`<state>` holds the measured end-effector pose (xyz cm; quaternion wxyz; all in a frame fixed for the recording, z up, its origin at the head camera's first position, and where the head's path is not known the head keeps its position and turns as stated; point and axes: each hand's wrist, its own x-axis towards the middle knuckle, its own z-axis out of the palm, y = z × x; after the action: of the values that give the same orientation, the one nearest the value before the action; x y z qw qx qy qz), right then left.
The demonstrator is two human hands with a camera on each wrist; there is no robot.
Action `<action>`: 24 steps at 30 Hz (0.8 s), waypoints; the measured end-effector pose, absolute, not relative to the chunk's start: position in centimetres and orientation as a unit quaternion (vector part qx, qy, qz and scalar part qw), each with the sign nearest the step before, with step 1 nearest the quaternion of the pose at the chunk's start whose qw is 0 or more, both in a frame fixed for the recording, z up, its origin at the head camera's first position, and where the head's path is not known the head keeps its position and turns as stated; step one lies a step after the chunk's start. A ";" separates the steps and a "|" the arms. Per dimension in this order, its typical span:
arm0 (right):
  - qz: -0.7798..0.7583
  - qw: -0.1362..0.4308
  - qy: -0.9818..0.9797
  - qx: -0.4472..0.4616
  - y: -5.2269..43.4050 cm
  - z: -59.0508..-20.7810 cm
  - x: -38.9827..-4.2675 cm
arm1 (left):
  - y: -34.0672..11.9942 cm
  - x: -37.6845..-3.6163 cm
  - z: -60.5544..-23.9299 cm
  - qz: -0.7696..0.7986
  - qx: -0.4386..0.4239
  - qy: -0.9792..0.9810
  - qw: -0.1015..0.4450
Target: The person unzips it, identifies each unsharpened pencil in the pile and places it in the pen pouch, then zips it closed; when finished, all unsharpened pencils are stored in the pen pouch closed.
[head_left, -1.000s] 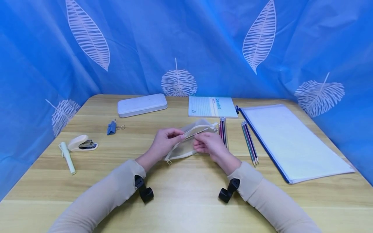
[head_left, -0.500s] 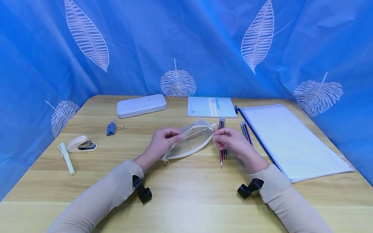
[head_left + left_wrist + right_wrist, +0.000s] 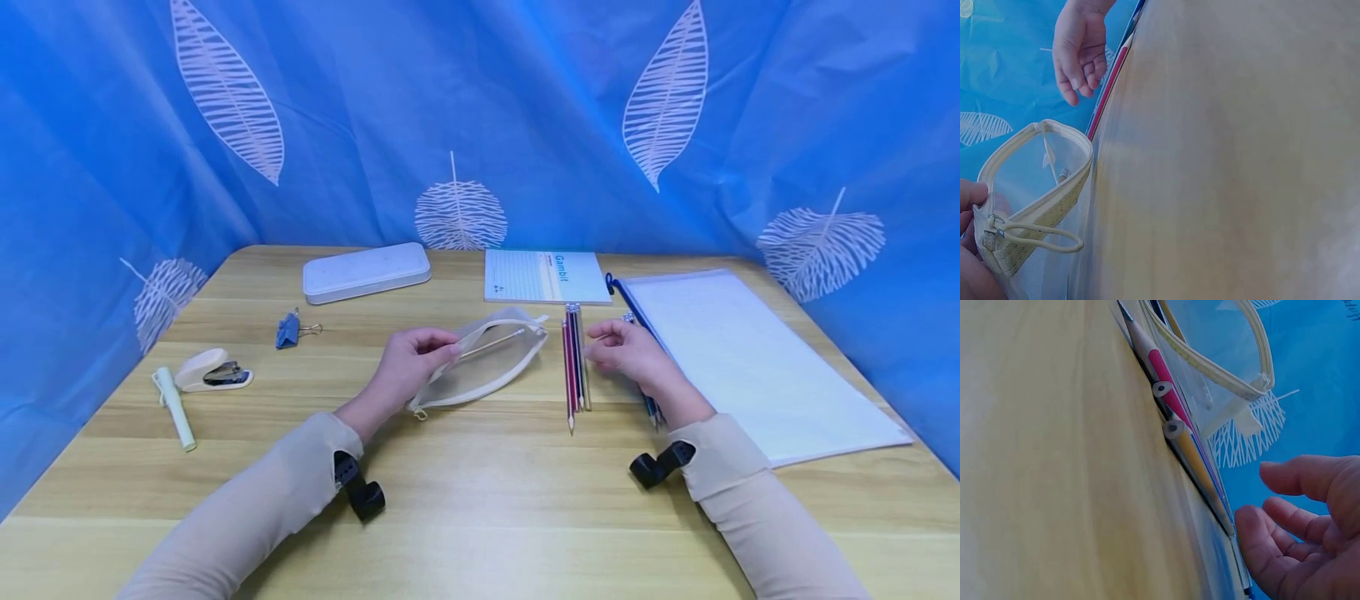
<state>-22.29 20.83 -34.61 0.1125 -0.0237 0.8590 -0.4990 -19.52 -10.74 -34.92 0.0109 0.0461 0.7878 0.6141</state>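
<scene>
A translucent mesh pouch (image 3: 487,371) with a cream zipper rim lies at the middle of the wooden table (image 3: 480,492), its mouth open. One pencil (image 3: 491,343) lies inside it. My left hand (image 3: 448,347) pinches the pouch's rim at its left side; the left wrist view shows the pouch (image 3: 1035,181) and its pull loop by my fingers. Three pencils (image 3: 575,367) lie just right of the pouch. My right hand (image 3: 600,348) hovers past them with relaxed fingers, holding nothing, over a second pencil group (image 3: 652,410). The right wrist view shows the right hand (image 3: 1297,531) beside the pencils (image 3: 1172,406).
At the back stand a white pencil case (image 3: 366,271) and a notebook (image 3: 543,275). A large clear zip folder (image 3: 750,358) fills the right side. On the left lie a blue binder clip (image 3: 287,330), a stapler (image 3: 210,370) and a white pen (image 3: 174,408). A blue curtain surrounds the table.
My right hand let go at the pouch and moved right, across the first pencils to the second group. My left hand kept its pinch; the pouch slid slightly left.
</scene>
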 end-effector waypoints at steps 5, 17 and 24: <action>-0.498 0.128 0.858 -0.009 21.0 -35.3 -23.0 | -10.8 -19.5 -34.9 0.615 0.048 0.787 0.007; -0.474 0.117 0.873 0.000 20.7 -35.9 -23.6 | -10.9 -19.5 -35.1 0.611 0.058 0.789 -0.001; -0.439 0.143 0.887 0.011 21.0 -35.4 -23.6 | -10.9 -19.5 -35.0 0.621 0.043 0.783 0.000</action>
<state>-23.63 20.96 -35.40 0.1433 0.0106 0.8869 -0.4391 -19.53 -10.86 -34.97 0.0000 0.0430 0.7829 0.6207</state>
